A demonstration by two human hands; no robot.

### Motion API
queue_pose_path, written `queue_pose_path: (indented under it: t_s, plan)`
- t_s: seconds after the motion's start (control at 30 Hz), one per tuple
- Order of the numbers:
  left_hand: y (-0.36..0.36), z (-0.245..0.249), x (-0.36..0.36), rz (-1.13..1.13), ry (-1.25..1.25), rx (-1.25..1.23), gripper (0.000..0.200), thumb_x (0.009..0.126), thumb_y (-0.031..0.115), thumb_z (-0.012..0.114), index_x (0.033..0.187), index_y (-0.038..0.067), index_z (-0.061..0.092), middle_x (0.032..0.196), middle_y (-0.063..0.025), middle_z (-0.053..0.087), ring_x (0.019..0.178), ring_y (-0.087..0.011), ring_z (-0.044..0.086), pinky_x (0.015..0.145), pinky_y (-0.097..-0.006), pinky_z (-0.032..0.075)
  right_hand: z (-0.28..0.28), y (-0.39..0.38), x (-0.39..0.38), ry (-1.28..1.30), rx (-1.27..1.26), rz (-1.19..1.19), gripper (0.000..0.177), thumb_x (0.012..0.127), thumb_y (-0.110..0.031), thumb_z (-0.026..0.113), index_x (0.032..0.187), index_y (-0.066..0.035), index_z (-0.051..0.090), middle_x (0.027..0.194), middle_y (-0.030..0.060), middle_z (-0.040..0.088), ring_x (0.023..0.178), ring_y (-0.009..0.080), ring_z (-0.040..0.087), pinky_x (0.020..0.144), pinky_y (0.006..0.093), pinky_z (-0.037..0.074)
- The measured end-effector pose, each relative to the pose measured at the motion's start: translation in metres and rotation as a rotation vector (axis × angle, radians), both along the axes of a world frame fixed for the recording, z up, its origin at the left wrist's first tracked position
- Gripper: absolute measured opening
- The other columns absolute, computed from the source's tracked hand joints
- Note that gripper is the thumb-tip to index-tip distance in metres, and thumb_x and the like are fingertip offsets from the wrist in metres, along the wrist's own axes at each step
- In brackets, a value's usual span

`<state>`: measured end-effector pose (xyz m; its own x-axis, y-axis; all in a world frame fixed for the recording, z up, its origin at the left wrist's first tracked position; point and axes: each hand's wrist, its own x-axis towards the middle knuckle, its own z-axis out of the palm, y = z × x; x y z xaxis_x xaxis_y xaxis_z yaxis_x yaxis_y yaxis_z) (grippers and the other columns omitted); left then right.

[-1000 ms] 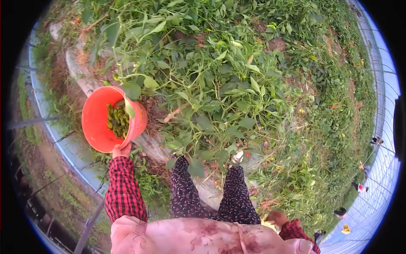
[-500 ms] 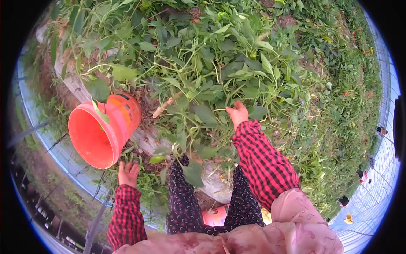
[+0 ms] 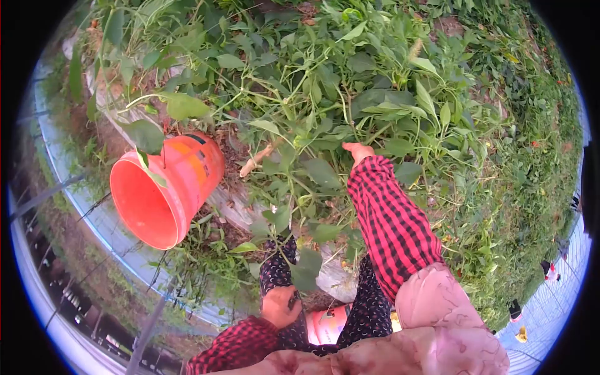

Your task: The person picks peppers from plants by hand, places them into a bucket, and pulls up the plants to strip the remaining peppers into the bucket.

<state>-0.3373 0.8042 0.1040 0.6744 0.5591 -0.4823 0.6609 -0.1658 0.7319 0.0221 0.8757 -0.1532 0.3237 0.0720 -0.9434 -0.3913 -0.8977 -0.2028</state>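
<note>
In the head view, my right hand (image 3: pixel 359 152) reaches forward into the green plants (image 3: pixel 312 112), at the edge of the leaves. A fingertip points toward the stems and the rest of the hand is partly hidden, so I cannot tell how far it is closed or whether it has hold of anything. My left hand (image 3: pixel 280 306) lies palm down on my left trouser leg (image 3: pixel 274 265), near the knee, with the fingers loosely bent and a little apart; I see nothing held in it.

The plants spread in front of me and around my right hand, their stems tangled and leaning. A thick pale stem (image 3: pixel 258 159) lies to the left of that hand, apart from it.

Further left, an orange bucket (image 3: pixel 201 164) lies tilted at the edge of the plants, its mouth turned toward the lower left, apart from both hands. A few large leaves (image 3: pixel 145 135) hang over its rim. I cannot make out any contents.

Between my legs, partly covered by the dark patterned trousers, is a reddish container (image 3: pixel 326 326). At the far right, a distant person (image 3: pixel 550 270) is too small to make out clearly.
</note>
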Motion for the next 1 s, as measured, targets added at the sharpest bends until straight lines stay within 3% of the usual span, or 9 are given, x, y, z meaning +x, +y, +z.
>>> queue_pose_path:
  t_s: [0.07,0.13,0.4,0.5,0.6,0.63,0.73,0.87,1.0]
  plan:
    - [0.001,0.001,0.004,-0.111,0.006,0.000,0.030,0.061,0.013,0.063,0.089,0.005,0.054,0.071,-0.0088,0.053,0.067,-0.0267,0.053,0.061,-0.0360,0.043,0.020,0.006,-0.006,-0.126,-0.096,-0.477,0.049,0.069,-0.023,0.068,0.109,-0.002,0.050,0.101,0.0050,0.055,0.076,0.0153,0.052,0.069,0.0309,0.042]
    - [0.002,0.000,0.007,-0.103,-0.038,0.053,0.032,0.063,0.017,0.061,0.091,0.005,0.053,0.075,-0.0105,0.055,0.072,-0.0274,0.053,0.064,-0.0369,0.043,0.036,-0.009,-0.005,-0.057,0.056,-0.488,0.031,0.072,-0.027,0.066,0.086,-0.003,0.052,0.066,0.0035,0.049,0.054,0.0138,0.043,0.047,0.0294,0.036]
    - [0.001,0.000,0.012,-0.078,0.198,-0.019,0.035,0.066,0.021,0.059,0.096,0.005,0.053,0.081,-0.0126,0.057,0.079,-0.0289,0.053,0.072,-0.0385,0.041,0.148,-0.133,0.015,0.093,0.573,-0.746,0.021,0.072,-0.017,0.065,0.086,-0.007,0.053,0.071,0.0021,0.053,0.046,0.0101,0.041,0.040,0.0245,0.033]
    - [0.003,-0.002,0.016,0.087,0.220,-0.046,0.032,0.064,0.019,0.061,0.093,0.006,0.055,0.069,-0.0086,0.054,0.072,-0.0263,0.052,0.068,-0.0367,0.041,0.283,-0.125,0.035,-0.212,0.397,-0.627,0.020,0.072,-0.021,0.066,0.082,-0.009,0.053,0.064,-0.0007,0.050,0.039,0.0085,0.039,0.035,0.0245,0.032]
    - [0.006,0.009,0.035,0.173,0.129,-0.036,0.030,0.065,0.016,0.060,0.091,0.003,0.054,0.065,-0.0087,0.053,0.066,-0.0258,0.052,0.063,-0.0357,0.041,0.285,-0.165,0.064,-0.591,0.427,-0.592,0.023,0.071,-0.022,0.067,0.083,-0.009,0.052,0.054,-0.0013,0.045,0.033,0.0092,0.036,0.031,0.0247,0.029]
    - [0.004,0.009,0.041,0.184,0.116,-0.055,0.030,0.065,0.015,0.059,0.091,0.003,0.054,0.065,-0.0088,0.053,0.066,-0.0258,0.052,0.063,-0.0356,0.042,0.290,-0.182,0.077,-0.646,0.380,-0.433,0.032,0.078,-0.040,0.056,0.079,-0.009,0.047,0.059,0.0035,0.048,0.036,0.0130,0.039,0.033,0.0235,0.031]
    - [-0.007,0.006,0.061,0.194,0.051,-0.058,0.029,0.064,0.013,0.057,0.090,0.002,0.053,0.063,-0.0089,0.054,0.065,-0.0263,0.053,0.063,-0.0348,0.043,0.327,-0.204,0.108,-0.584,0.142,-0.374,0.039,0.075,-0.048,0.056,0.071,-0.011,0.043,0.046,0.0001,0.037,0.033,0.0119,0.033,0.031,0.0248,0.028]
    - [-0.018,0.009,0.084,0.141,0.006,-0.081,0.029,0.063,0.013,0.059,0.090,0.003,0.056,0.068,-0.0093,0.054,0.071,-0.0271,0.053,0.066,-0.0364,0.042,0.376,-0.241,0.148,-0.468,0.126,-0.594,0.046,0.075,-0.056,0.049,0.062,-0.016,0.033,0.042,-0.0034,0.029,0.031,0.0094,0.027,0.029,0.0247,0.022]
    - [-0.020,0.028,0.099,0.088,-0.013,-0.104,0.028,0.062,0.013,0.059,0.088,0.003,0.055,0.068,-0.0097,0.054,0.069,-0.0279,0.053,0.065,-0.0357,0.042,0.410,-0.274,0.180,-0.778,0.068,-0.396,0.045,0.078,-0.055,0.046,0.060,-0.016,0.033,0.042,-0.0053,0.027,0.031,0.0079,0.024,0.029,0.0231,0.018]
